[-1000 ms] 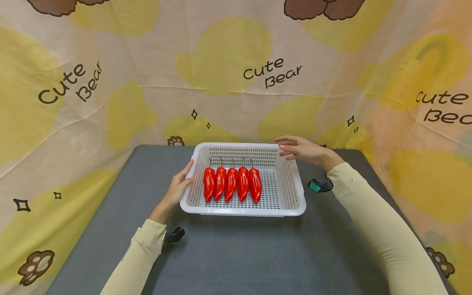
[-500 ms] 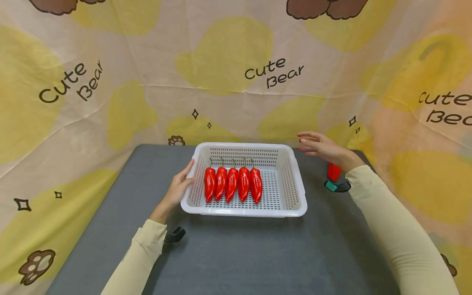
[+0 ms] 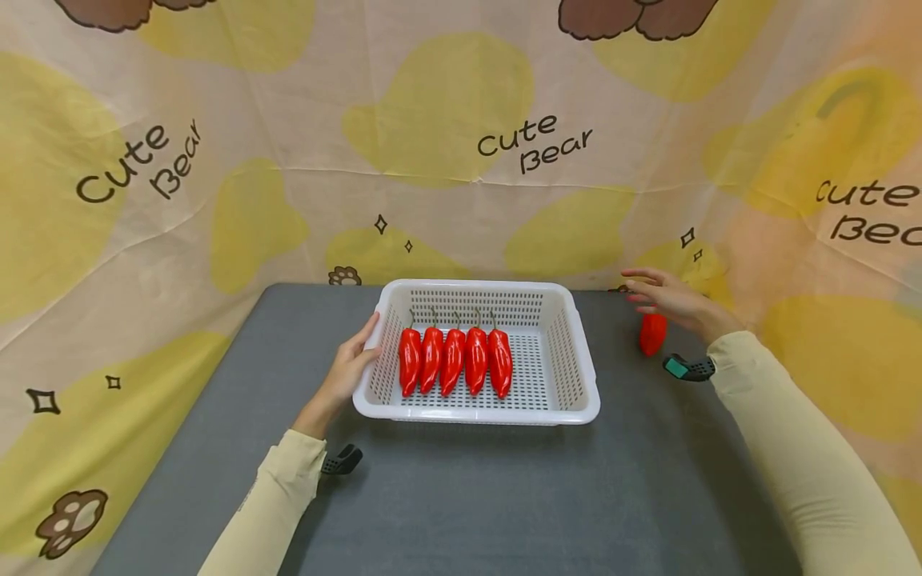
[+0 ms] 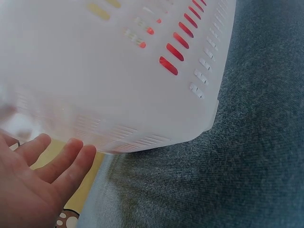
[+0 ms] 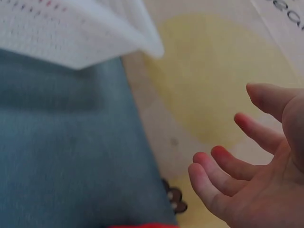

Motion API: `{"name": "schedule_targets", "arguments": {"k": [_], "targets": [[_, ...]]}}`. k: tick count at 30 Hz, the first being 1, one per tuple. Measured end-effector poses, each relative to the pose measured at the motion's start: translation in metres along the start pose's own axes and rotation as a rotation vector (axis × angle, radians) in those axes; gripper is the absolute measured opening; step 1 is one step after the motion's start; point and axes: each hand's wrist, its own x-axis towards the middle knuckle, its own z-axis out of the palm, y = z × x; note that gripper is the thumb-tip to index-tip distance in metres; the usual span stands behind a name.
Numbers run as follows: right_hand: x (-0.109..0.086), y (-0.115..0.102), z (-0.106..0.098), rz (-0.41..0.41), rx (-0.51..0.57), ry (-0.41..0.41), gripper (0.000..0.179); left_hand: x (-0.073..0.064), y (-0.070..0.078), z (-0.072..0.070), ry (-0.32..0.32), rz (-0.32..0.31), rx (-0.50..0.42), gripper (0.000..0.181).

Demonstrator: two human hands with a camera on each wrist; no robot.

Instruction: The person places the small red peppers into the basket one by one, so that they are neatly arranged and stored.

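Observation:
A white perforated plastic basket (image 3: 481, 414) holds several glossy red peppers (image 3: 452, 362) with green stems, lying side by side in its left part. My left hand (image 3: 344, 370) holds the basket's left rim in the head view, thumb over the edge. The left wrist view shows the fingers of that left hand (image 4: 45, 178) along the outer wall. Off to the right, my right hand (image 3: 673, 302) is raised with spread, relaxed fingers and an empty palm. Another red pepper (image 3: 652, 334) lies on the table just below it, its top hidden behind the hand.
Everything stands on a dark grey table (image 3: 475, 504). A printed cloth backdrop (image 3: 432, 112) with yellow patches and lettering hangs behind and along the sides. Black bands (image 3: 687, 368) are worn at both wrists.
My right hand has moved right from the basket's far right corner to over the lone pepper, which has come into sight. The left hand and the basket have stayed in place.

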Motion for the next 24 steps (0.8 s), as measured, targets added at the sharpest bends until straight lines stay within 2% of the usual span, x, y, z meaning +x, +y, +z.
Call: {"name": "schedule_targets", "arguments": {"k": [11, 17, 24], "targets": [[-0.010, 0.037, -0.015, 0.057, -0.090, 0.040, 0.072, 0.000, -0.001, 0.003, 0.018, 0.007, -0.002, 0.063], [-0.012, 0.047, -0.018, 0.072, -0.071, 0.054, 0.073, 0.000, -0.002, 0.003, 0.027, 0.025, -0.007, 0.063], [-0.013, 0.062, -0.019, 0.079, -0.063, 0.148, 0.070, 0.000, -0.001, 0.001, 0.024, 0.025, -0.014, 0.063]]}}
